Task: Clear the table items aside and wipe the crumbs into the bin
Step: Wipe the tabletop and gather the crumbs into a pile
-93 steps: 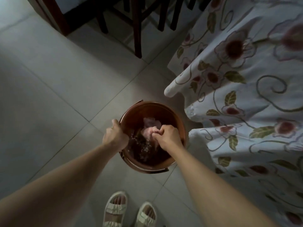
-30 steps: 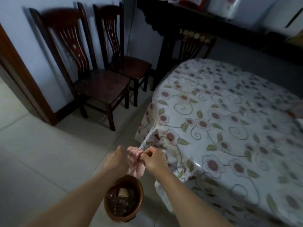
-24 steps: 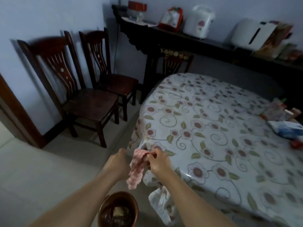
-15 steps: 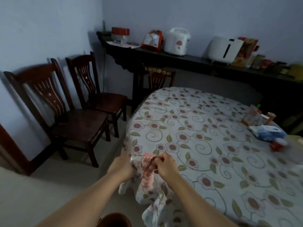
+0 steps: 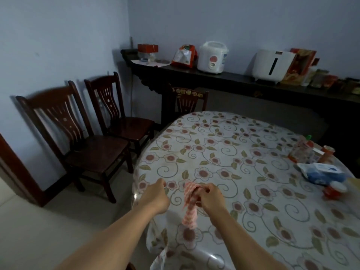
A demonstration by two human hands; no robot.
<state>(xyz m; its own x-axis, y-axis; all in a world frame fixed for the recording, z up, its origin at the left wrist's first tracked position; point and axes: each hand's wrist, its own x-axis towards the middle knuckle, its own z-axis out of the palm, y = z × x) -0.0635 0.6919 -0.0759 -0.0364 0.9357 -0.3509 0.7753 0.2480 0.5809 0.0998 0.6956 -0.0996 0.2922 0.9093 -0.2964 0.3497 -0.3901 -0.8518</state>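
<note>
At the near edge of the table [image 5: 243,145], both hands sit close together over the flowered cover. Right hand [image 5: 209,197] is closed in a fist on the upper end of the pink checked cloth [image 5: 190,207]; the cloth is bunched, not spread. Its long axis runs roughly 12 to 6 o'clock, the free end hanging down toward the table edge, just touching or just above the cover; cannot tell which.

Left hand [image 5: 156,195] lies at 9 o'clock from the cloth, just beside it but apart from it. Fingers curled shut; they may pinch the clear plastic edge of the cover, but whether they hold anything cannot be told.

Cleared items are grouped at about 2 to 3 o'clock from the hands, well apart, at the far right rim: a blue and white pack [image 5: 316,172], a red-capped jar [image 5: 334,190], a green-topped bottle [image 5: 303,147], an orange cup [image 5: 328,152]. The cover between hands and items looks bare; crumbs too small to make out. Only a dark sliver at the bottom edge may be the bin; not certain.

Judgement: right hand is the working hand, already on the cloth. Next move probably calls for opening the bunch flat with the left hand's help, or pressing it down as is, then sweeping from 12 o'clock back toward 6.
</note>
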